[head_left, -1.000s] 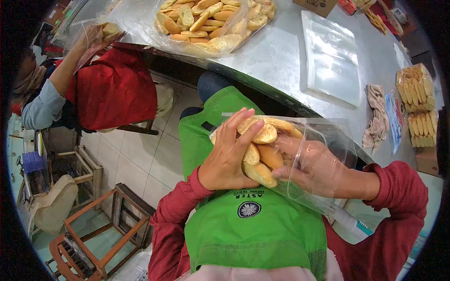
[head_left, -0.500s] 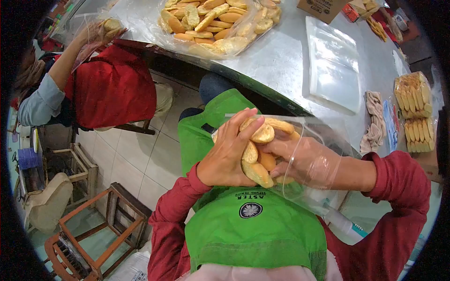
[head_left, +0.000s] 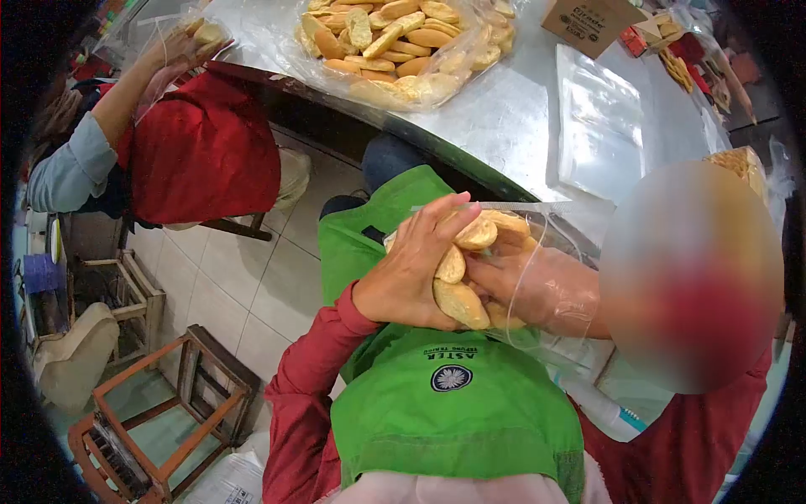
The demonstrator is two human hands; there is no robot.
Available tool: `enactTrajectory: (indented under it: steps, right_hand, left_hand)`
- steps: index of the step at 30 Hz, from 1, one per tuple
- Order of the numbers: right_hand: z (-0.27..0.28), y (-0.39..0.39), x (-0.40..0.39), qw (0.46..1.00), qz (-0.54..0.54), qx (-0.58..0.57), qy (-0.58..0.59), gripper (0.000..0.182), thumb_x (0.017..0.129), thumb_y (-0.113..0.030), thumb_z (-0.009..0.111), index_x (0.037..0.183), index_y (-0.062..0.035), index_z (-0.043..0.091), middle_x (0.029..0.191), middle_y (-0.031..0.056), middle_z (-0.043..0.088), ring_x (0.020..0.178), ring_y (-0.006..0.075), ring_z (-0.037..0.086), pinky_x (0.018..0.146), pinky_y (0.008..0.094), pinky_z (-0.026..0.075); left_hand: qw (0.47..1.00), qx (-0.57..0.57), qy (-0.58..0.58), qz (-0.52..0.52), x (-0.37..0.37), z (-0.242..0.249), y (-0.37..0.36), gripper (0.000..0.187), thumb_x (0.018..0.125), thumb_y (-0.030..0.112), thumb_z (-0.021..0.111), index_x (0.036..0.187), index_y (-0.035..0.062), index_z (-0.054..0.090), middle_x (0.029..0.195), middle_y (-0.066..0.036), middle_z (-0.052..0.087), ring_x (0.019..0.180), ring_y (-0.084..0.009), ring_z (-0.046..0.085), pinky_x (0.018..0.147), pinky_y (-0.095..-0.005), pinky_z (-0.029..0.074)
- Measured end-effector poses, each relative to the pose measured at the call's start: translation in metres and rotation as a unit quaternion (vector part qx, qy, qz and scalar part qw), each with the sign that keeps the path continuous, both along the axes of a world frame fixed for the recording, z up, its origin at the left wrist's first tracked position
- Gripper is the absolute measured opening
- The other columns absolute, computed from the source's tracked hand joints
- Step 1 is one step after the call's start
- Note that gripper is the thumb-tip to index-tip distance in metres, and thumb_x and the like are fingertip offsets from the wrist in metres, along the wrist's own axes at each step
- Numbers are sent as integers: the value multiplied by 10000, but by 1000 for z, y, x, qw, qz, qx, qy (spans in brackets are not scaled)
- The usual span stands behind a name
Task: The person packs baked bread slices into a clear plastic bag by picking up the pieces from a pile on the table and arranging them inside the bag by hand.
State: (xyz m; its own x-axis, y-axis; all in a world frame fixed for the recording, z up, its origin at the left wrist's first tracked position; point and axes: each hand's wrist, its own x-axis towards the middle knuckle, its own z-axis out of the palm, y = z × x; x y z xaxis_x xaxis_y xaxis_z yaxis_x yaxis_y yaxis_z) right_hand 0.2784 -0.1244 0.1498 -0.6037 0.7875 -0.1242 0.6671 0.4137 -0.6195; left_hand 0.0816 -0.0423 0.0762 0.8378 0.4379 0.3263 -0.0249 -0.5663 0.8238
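Observation:
In the head view, a clear plastic bag (head_left: 576,225) with several golden bread pieces (head_left: 461,304) in it is held over my green apron. My left hand (head_left: 411,269) wraps round the bag from outside, its fingers and palm pressed against the bread. Reaching through the bag's mouth, my right hand (head_left: 546,290) is inside the plastic, its bent fingers closed on bread among the pieces. Its fingertips are partly hidden by the bread. A blurred patch covers my right forearm.
A large open plastic bag of bread (head_left: 395,50) lies on the metal table (head_left: 495,126). A stack of clear bags (head_left: 600,126) and a cardboard box (head_left: 588,25) are at its right. A co-worker's hand (head_left: 189,46) holds bread at left. A wooden stool frame (head_left: 168,420) stands below.
My right hand has pushed slightly further in among the bread, and the pieces have shifted a little. A blurred patch now covers my right forearm. The view has moved slightly.

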Motion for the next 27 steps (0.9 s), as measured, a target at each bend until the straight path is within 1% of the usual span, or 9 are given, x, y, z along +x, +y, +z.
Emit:
enactTrajectory:
  steps: [8, 12, 14, 17, 20, 22, 23, 25, 27]
  right_hand:
    - [-10, 1, -8, 989, 39, 99, -102, 270, 785, -67, 553, 1010, 79, 520, 729, 175, 606, 590, 308, 628, 534, 408, 504]
    - [45, -6, -20, 987, -8, 77, -140, 254, 786, -55, 548, 992, 94, 536, 721, 160, 606, 552, 270, 632, 506, 381, 518]
    - [77, -14, -21, 988, -62, 42, -133, 257, 804, -74, 562, 1006, 85, 563, 764, 177, 630, 551, 267, 636, 522, 362, 534]
    - [105, -34, 4, 973, -181, 132, 50, 279, 845, -122, 585, 1057, 60, 588, 874, 204, 661, 540, 235, 636, 491, 320, 515]
    - [107, -79, 53, 854, -452, 142, 215, 257, 969, -134, 501, 1155, 21, 590, 979, 134, 673, 668, 134, 620, 576, 237, 475]
    - [66, -82, 118, 790, -574, 171, 133, 256, 968, -101, 498, 1172, 24, 590, 1037, 123, 656, 806, 115, 614, 747, 227, 480]
    - [33, -86, 164, 785, -595, 141, 100, 324, 973, -155, 505, 1254, 1, 548, 1184, 165, 606, 1032, 198, 598, 908, 286, 448]
    - [-54, -108, 248, 740, -592, 217, -236, 375, 976, -198, 493, 1304, -15, 509, 1342, 208, 501, 1221, 292, 496, 1047, 366, 349]
    - [-146, -147, 322, 701, -563, 214, -382, 414, 963, -226, 498, 1327, -30, 488, 1426, 212, 410, 1290, 351, 412, 1078, 419, 298]
  left_hand:
    - [1000, 12, -6, -17, -3, 1, 6, 1191, 463, 269, 878, 1468, 149, 251, 1471, -202, 251, 1307, -418, 334, 1044, -517, 298]
    - [1000, -8, 1, -29, -9, 0, 10, 1215, 458, 260, 881, 1475, 134, 228, 1486, -206, 228, 1340, -409, 296, 1058, -505, 290]
    - [999, -26, -5, -38, -15, -3, 14, 1236, 452, 251, 883, 1480, 128, 207, 1491, -204, 222, 1353, -401, 282, 1070, -500, 284]
    - [998, -35, 0, -46, -27, -7, 20, 1261, 457, 245, 893, 1487, 127, 176, 1498, -201, 210, 1373, -386, 257, 1096, -493, 266]
    - [998, -36, -21, -53, -37, -7, 22, 1277, 472, 250, 909, 1492, 129, 150, 1506, -199, 197, 1387, -379, 237, 1117, -488, 243]
    - [998, -34, -7, -43, -40, -7, 20, 1281, 486, 260, 913, 1494, 127, 135, 1508, -200, 192, 1390, -376, 231, 1123, -483, 237]
    - [999, -33, 1, -40, -42, -7, 20, 1283, 493, 265, 916, 1496, 126, 128, 1509, -201, 190, 1391, -375, 229, 1126, -480, 234]
    - [998, -53, 6, -39, -43, -8, 18, 1297, 496, 266, 916, 1498, 124, 104, 1509, -201, 190, 1393, -374, 224, 1126, -478, 233]
    - [997, -63, 4, -38, -40, -8, 17, 1312, 498, 268, 917, 1499, 124, 82, 1507, -202, 191, 1393, -372, 220, 1127, -477, 230]
